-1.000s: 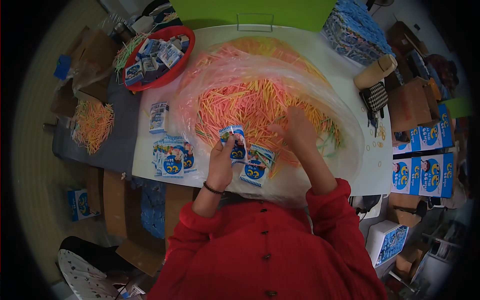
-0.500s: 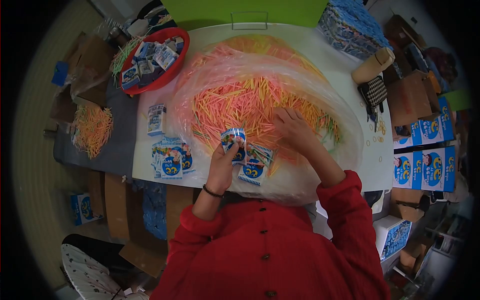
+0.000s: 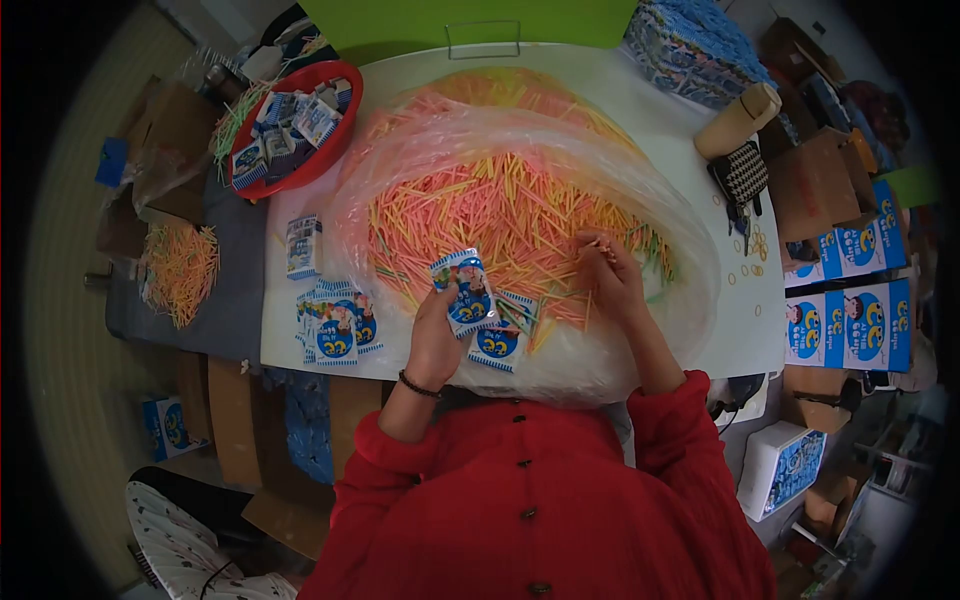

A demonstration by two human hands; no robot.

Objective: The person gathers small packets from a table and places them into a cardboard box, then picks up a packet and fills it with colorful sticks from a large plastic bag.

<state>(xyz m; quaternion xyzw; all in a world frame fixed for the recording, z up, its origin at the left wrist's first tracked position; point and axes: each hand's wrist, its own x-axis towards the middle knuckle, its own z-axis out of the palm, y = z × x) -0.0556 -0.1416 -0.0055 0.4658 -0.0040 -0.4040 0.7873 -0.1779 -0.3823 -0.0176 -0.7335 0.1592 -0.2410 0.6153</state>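
My left hand (image 3: 436,328) grips a small blue-and-white printed packet (image 3: 466,288), thumb on its front. My right hand (image 3: 614,274) hovers over the right part of a heap of thin pink, yellow and green sticks (image 3: 470,210). Its fingers are curled together, and a few sticks seem to show at their tips. The heap lies in a large clear plastic bag (image 3: 660,330), spread open on the white table. Below the held packet, another packet (image 3: 496,345) rests on the bag with sticks beside it. More packets (image 3: 338,325) overlap in a pile to the left.
A red basin (image 3: 345,135) of filled packets stands at the back left. One upright packet (image 3: 303,247) is near the bag. At the right lie a beige cylinder (image 3: 738,120), a checkered pouch (image 3: 740,172) and rubber bands (image 3: 752,255). Printed boxes (image 3: 848,328) are stacked beyond the table.
My right hand has lifted from the sticks, moved slightly right and curled its fingers. The packet in my left hand now shows more of its front. The view has shifted a little.
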